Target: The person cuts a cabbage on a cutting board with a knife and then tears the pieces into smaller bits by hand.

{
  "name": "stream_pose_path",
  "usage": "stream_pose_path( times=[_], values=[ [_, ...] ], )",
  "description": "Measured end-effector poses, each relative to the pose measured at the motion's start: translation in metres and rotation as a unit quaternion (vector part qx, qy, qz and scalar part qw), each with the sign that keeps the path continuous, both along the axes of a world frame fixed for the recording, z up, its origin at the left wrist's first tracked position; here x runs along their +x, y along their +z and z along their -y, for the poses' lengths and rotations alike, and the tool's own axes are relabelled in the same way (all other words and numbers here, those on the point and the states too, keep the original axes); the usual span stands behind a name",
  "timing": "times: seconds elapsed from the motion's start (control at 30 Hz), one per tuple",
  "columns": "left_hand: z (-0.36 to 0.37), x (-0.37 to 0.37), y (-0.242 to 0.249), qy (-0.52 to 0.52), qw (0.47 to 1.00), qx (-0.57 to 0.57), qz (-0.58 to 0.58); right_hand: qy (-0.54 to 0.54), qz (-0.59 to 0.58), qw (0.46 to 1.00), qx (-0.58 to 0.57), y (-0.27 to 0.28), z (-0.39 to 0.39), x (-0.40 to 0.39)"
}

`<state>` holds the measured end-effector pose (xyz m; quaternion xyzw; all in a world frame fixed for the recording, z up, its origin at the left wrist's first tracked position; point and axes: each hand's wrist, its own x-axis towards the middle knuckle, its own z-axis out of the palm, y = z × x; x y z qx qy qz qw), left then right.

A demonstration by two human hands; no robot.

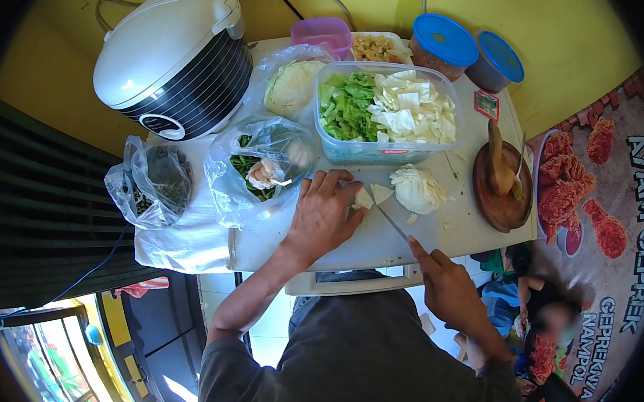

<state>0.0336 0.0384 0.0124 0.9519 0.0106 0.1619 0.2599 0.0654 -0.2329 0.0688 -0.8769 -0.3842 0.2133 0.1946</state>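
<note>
Knife [392,222] at cabbage [364,198], tub [359,152] behind, bag [222,196] beside, probably garlic [262,174] inside

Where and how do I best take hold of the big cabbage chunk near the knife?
Probably across its rounded flanks, from above and the right. The cabbage chunk is roughly ball-shaped with layered leaves, so a wide, gentle grip should suit. The container stands close behind and the knife points past its left side; toward the mortar there is more room.

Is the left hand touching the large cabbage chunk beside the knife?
Apart. The head view shows left hand and cabbage chunk separated, the knife tip between them.
</note>
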Motion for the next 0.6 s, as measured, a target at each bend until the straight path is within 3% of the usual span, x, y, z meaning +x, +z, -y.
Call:
stream_pose_path(
  times=[0.07, 0.17, 0.27, 0.6],
  values=[
    [-0.004, 0.002, -0.001, -0.011, 1.0, -0.006, 0.011, -0.028, -0.017, 0.999, 0.04, 0.005, -0.001, 0.003],
    [-0.006, 0.005, 0.006, -0.017, 0.99, -0.108, -0.094, -0.037, 0.03, 0.991, 0.127, -0.012, -0.003, 0.009],
    [-0.005, 0.005, 0.009, -0.026, 0.983, -0.148, -0.101, -0.07, 0.013, 0.993, 0.1, -0.015, -0.009, 0.01],
    [-0.001, 0.016, 0.008, -0.045, 0.995, -0.027, -0.082, -0.048, -0.003, 0.994, 0.1, -0.021, -0.01, 0.016]
  ],
)
